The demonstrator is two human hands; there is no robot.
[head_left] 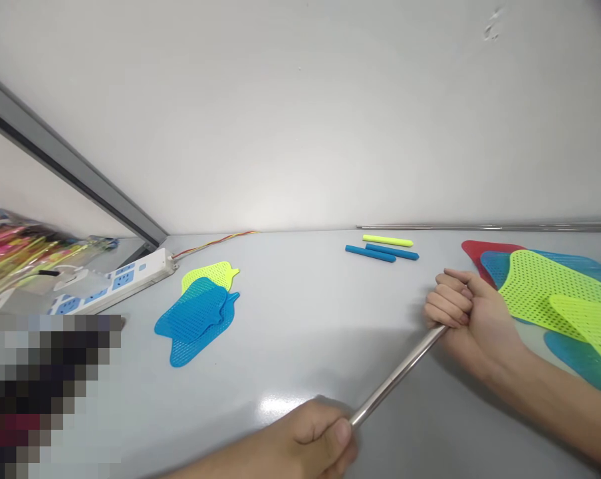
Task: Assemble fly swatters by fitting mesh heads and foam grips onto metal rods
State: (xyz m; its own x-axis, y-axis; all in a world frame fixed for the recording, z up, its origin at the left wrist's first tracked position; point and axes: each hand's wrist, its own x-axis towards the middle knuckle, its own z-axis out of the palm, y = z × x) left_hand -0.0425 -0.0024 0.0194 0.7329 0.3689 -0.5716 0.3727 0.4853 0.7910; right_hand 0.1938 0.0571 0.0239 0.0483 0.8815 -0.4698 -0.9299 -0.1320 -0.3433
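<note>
gripping a steel rod slanting across the lower middle of the frame, the left hand curls shut around its near end, the right hand forms a tight fist at its far end, just beside overlapping plastic fly swatter heads at right.

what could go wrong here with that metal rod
The metal rod looks smooth, so it might slip in the left hand or the right hand. The right hand sits close beside the overlapping plastic mesh swatter heads and could knock them out of place. If swung, the rod might also reach the power strip, whose sockets are uncovered.
</note>
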